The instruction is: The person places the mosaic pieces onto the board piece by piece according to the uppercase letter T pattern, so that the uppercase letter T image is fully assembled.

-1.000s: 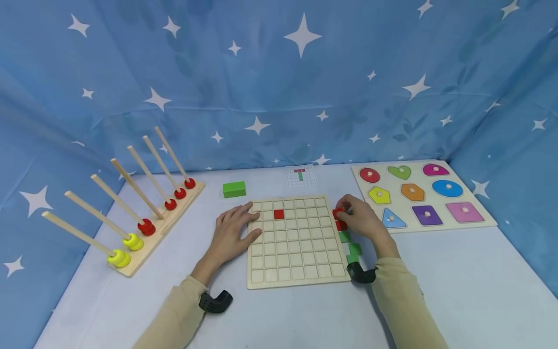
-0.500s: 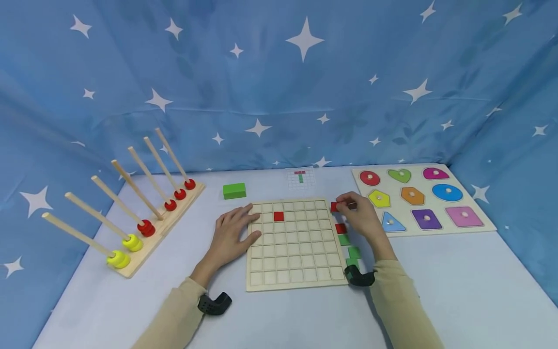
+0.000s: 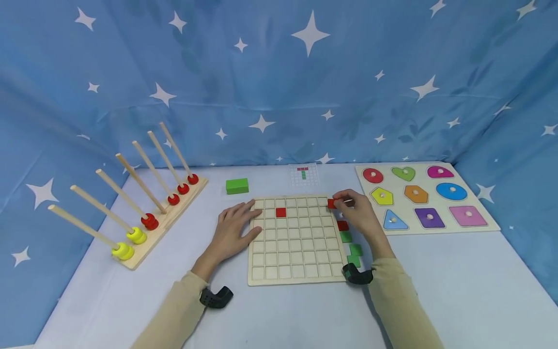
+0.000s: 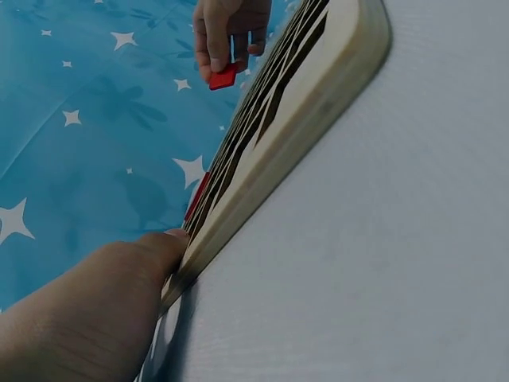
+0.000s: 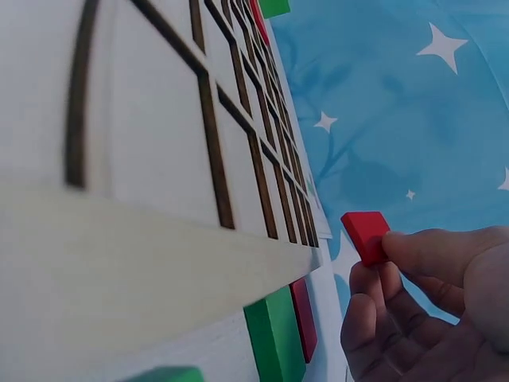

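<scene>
A red square tile (image 3: 332, 203) is pinched between thumb and fingers of my right hand (image 3: 358, 211), at the upper right corner of the wooden grid board (image 3: 296, 284). In the right wrist view the red tile (image 5: 366, 236) appears raised off the table. My left hand (image 3: 232, 231) rests at the board's left edge, thumb and fingertips touching its rim. One red tile (image 3: 281, 212) lies in a cell of the second row. Along the board's right side lie another red tile (image 3: 343, 226) and several green tiles (image 3: 346, 237).
Behind the board are a green block (image 3: 237, 186) and a card with a red and green T pattern (image 3: 303, 175). A peg stand with red and yellow rings (image 3: 162, 223) is at left. A shape puzzle board (image 3: 429, 225) is at right.
My right hand has picked up a red tile from the row beside the board and moved it slightly up and left. My left hand stays on the board's edge.
</scene>
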The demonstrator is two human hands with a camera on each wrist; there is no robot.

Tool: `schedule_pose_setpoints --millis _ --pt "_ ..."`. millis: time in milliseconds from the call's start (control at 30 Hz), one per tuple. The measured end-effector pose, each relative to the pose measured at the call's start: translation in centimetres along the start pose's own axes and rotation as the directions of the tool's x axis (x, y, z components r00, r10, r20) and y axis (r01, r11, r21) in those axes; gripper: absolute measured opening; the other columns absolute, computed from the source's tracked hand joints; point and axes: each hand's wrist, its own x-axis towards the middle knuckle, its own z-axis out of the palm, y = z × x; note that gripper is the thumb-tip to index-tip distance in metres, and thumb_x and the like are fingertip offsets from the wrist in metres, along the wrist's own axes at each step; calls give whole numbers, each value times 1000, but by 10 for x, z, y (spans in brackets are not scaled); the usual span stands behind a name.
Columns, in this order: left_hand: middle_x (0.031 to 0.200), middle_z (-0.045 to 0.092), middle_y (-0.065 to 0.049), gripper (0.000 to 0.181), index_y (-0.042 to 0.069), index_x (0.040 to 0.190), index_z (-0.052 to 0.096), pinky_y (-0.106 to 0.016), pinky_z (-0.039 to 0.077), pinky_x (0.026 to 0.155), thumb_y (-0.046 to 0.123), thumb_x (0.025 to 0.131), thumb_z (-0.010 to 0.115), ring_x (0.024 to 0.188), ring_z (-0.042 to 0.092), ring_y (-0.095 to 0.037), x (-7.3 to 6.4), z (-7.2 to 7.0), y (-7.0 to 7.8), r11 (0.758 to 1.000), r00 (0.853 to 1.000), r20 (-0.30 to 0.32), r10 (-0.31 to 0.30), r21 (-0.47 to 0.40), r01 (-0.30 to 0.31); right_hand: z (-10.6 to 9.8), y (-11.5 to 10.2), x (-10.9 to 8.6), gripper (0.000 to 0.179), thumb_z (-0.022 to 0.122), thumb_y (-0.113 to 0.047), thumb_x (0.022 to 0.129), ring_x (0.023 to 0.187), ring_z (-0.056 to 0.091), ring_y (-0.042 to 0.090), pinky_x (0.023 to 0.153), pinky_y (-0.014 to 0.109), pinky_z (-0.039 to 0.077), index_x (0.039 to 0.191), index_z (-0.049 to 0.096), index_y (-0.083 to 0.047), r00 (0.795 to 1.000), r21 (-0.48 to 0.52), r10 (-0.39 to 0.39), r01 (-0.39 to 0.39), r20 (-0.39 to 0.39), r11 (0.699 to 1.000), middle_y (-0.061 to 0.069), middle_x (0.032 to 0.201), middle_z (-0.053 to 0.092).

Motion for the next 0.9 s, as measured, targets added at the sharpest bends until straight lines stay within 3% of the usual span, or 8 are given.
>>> schedule_pose_setpoints --millis 633,900 --pt "151 38 -4 46 24 133 55 -54 23 105 41 91 58 137 34 -28 0 7 -3 1000 999 -32 6 0 -6 6 4 4 19 54 -17 95 93 59 26 72 30 56 112 59 -10 1000 23 20 -20 4 1000 12 109 60" --pt "152 37 -1 46 24 133 54 -52 20 108 42 91 56 139 31 -26 1 5 -2 1000 1000 -12 -23 1 23 6 5 6 18 55 -19 95 93 61 24 74 28 55 111 60 -12 1000 2 -3 3 -8 1000 10 109 62"
